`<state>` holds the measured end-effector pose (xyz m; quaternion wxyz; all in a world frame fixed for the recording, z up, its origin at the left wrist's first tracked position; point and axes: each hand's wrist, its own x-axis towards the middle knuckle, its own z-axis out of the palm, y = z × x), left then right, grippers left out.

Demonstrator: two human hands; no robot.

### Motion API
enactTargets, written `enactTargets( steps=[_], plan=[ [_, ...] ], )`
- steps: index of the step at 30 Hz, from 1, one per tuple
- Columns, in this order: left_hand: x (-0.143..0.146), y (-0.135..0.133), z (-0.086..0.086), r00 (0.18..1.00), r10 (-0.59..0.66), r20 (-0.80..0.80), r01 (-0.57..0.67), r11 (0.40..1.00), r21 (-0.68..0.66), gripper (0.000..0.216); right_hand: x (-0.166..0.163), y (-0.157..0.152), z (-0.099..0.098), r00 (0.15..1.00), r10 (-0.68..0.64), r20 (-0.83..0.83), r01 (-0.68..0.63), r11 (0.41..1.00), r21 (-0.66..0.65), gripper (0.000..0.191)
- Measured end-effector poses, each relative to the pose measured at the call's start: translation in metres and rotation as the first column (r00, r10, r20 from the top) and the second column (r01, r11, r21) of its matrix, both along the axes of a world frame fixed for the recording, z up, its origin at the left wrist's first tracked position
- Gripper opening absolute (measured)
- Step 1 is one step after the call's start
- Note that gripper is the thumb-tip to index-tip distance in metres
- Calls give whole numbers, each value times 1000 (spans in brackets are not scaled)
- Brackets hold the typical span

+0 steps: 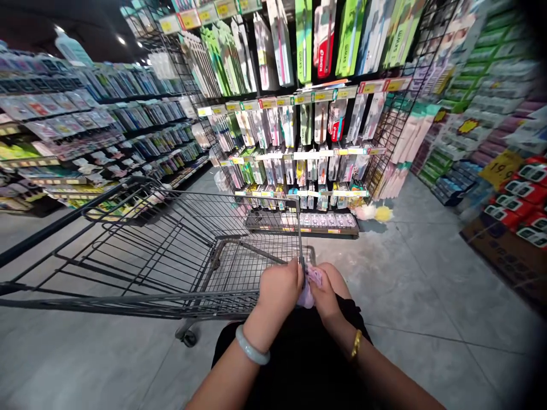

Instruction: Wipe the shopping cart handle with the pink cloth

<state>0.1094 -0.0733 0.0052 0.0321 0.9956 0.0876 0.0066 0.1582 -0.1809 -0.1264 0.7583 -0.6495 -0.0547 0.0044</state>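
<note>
A thin, crumpled lilac piece of material (306,297), cloth or plastic, is bunched between my two hands at the front end of a grey wire shopping cart (205,296). My left hand (277,285) is closed beside the cart's front rim, fingers curled in against the lilac piece; its fingertips are partly hidden. From the other side, my right hand (325,296) pinches the same piece, where a darker purple print shows. The material lies against the rim, and I cannot tell whether it is wrapped around it. Within the cart's basket only bare wire shows.
Ahead stands a rack of packaged toothbrushes (307,119) with a low bottom shelf (299,228). Stocked shelves (141,119) line the left. Red-and-white packs (521,193) sit on a brown carton (504,250) at right. A cart wheel (188,339) rests on the grey floor (419,307).
</note>
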Motion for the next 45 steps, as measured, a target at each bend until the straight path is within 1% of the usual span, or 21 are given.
enactTargets(
  steps=[2, 4, 6, 8, 10, 12, 14, 16, 18, 20, 23, 24, 25, 28, 30, 32, 33, 35, 38, 41, 45],
  plan=[
    [-16, 7, 2, 1000, -3, 19, 3, 1000, -4, 49, -6, -4, 17, 999, 48, -9, -48, 999, 25, 32],
    [-33, 16, 2, 999, -6, 50, 6, 1000, -6, 49, -11, -9, 44, 991, 84, 107, -80, 996, -38, 35],
    [-48, 27, 1, 996, 9, 88, -7, 1000, -20, 47, -17, -11, 67, 932, 172, 318, -113, 974, -196, 35],
    [-62, 37, -2, 990, 43, 132, -37, 998, -46, 46, -21, -9, 77, 824, 304, 477, -111, 914, -391, 38],
    [-72, 46, -7, 986, 39, 163, -27, 997, -70, 43, -20, -5, 74, 735, 404, 544, -65, 841, -536, 44],
    [-81, 55, -11, 982, 6, 188, 7, 998, -70, 40, -15, 0, 68, 698, 427, 574, 6, 799, -601, 47],
    [-88, 65, -14, 974, 20, 227, -13, 999, -33, 37, -5, 5, 65, 701, 413, 582, 67, 774, -630, 46],
    [-91, 76, -14, 956, 99, 276, -106, 994, 11, 36, 1, 11, 67, 726, 380, 574, 120, 751, -650, 45],
    [-89, 85, -13, 950, 147, 275, -162, 986, 31, 35, 0, 20, 73, 750, 334, 570, 188, 719, -669, 45],
    [-82, 89, -13, 963, 138, 231, -150, 988, 35, 37, -10, 34, 80, 736, 353, 577, 224, 678, -700, 44],
    [-71, 89, -14, 969, 118, 216, -133, 989, 59, 36, -30, 51, 87, 623, 516, 589, 207, 617, -760, 44],
    [-68, 89, -15, 967, 111, 227, -129, 990, 63, 35, -34, 53, 88, 590, 555, 586, 209, 596, -775, 44],
    [-67, 90, -15, 966, 99, 240, -116, 992, 57, 34, -35, 53, 89, 576, 572, 584, 223, 578, -785, 44],
    [-73, 103, -16, 947, 67, 314, -76, 997, 18, 33, -23, 38, 87, 610, 534, 585, 298, 529, -794, 43],
    [-80, 119, -15, 914, 89, 396, -111, 993, 32, 34, -11, 25, 82, 627, 482, 613, 356, 522, -775, 41],
    [-87, 136, -15, 886, 131, 445, -183, 980, 75, 32, -4, 18, 76, 617, 439, 653, 401, 539, -741, 39],
    [-89, 143, -15, 887, 146, 439, -207, 974, 94, 33, -2, 18, 72, 607, 425, 671, 414, 551, -724, 39],
    [-91, 153, -16, 913, 163, 374, -221, 968, 119, 38, -2, 25, 67, 592, 407, 696, 428, 573, -699, 39],
    [-88, 156, -18, 943, 175, 284, -223, 964, 146, 46, -5, 45, 62, 591, 372, 716, 452, 582, -676, 36],
    [-83, 152, -18, 942, 177, 285, -234, 956, 178, 47, -2, 61, 60, 600, 352, 719, 473, 568, -673, 34],
    [-75, 146, -18, 936, 173, 307, -239, 953, 189, 47, 15, 62, 59, 586, 414, 696, 471, 525, -709, 35]
  ],
)
